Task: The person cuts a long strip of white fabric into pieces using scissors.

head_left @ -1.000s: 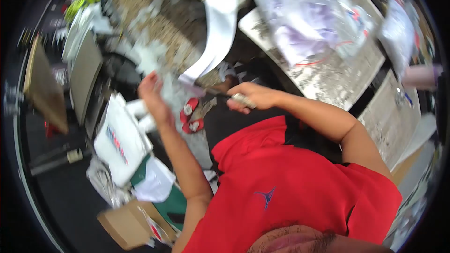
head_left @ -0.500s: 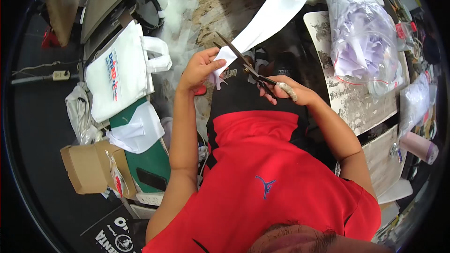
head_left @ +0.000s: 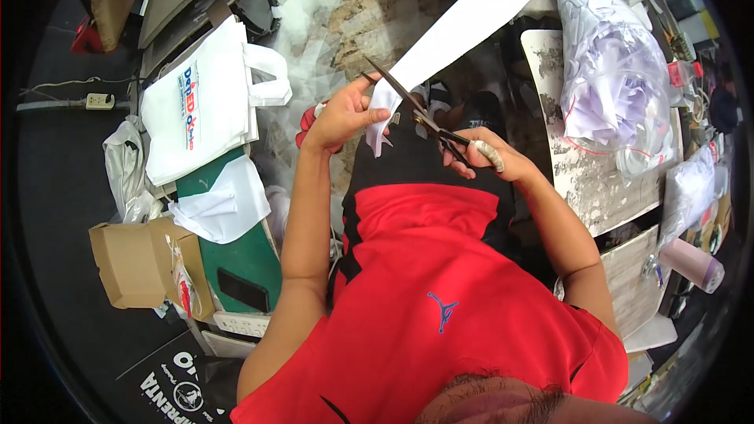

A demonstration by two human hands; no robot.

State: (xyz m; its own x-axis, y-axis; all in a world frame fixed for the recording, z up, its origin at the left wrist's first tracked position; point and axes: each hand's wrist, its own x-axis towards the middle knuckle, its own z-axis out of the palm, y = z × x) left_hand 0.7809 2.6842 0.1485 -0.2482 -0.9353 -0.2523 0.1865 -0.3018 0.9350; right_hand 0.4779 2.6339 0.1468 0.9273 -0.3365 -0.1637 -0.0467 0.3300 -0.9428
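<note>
A long white fabric-like strip [head_left: 471, 20] stretches from the upper right down to my left hand [head_left: 339, 119], which pinches its near end between thumb and fingers. The short end hangs below the thumb in a ragged, folded flap. Dark-handled scissors [head_left: 422, 118] are in my right hand [head_left: 493, 159], fingers through the handles. Their blades lie across the strip just beside my left fingers, tips slightly apart. How far the blades have cut in is hard to see. A beige wrapping covers one finger of my right hand.
Printed white bags [head_left: 196, 102] lie stacked at left, near a folded white piece [head_left: 224, 202], a phone [head_left: 242, 290] and an open cardboard box [head_left: 133, 259]. At right, a clear bag of white scraps [head_left: 609, 71] rests on a worn board [head_left: 581, 188]. Scraps litter the floor.
My left thumb has shifted lower along the strip's end, and more of the loose flap shows below it. The scissors stay across the strip, and the view has tilted slightly.
</note>
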